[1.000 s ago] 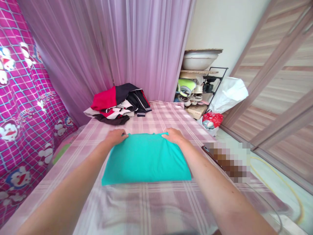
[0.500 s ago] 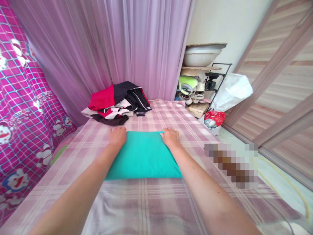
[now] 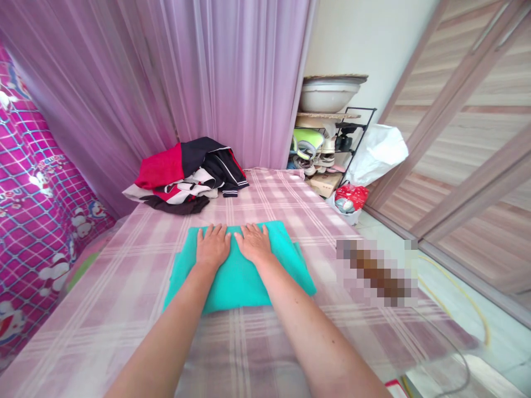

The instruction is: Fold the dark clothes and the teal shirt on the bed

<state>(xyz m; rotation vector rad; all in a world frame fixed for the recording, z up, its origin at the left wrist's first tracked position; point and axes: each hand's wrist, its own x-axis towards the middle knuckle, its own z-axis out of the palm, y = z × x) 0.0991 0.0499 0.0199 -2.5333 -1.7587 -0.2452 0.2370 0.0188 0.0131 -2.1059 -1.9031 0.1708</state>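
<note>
A folded teal cloth (image 3: 240, 284), perhaps a garment, lies flat in front of me on the checked pink-and-white bed cover (image 3: 265, 342). My left hand (image 3: 213, 246) rests palm down on its upper left part, fingers spread. Beside it, my right hand (image 3: 254, 242) lies flat on the upper middle of the cloth, also with fingers apart. A narrow gap separates the two hands. The cloth's edges do not line up fully; a lower layer sticks out at the left and right. My forearms cover parts of its near side.
Crumpled red, navy and white clothes (image 3: 191, 177) lie at the far left of the bed, before a purple curtain (image 3: 232, 83). To the right stand a shoe rack (image 3: 350, 149) with a basin (image 3: 329, 97) on top, bags and a wooden wardrobe (image 3: 456, 138). A blurred-out patch (image 3: 375, 273) covers something on the right.
Both hands have moved inward from the cloth's far corners and now press flat on it. The cloth's outline is wider and less even. The view has turned slightly to the right.
</note>
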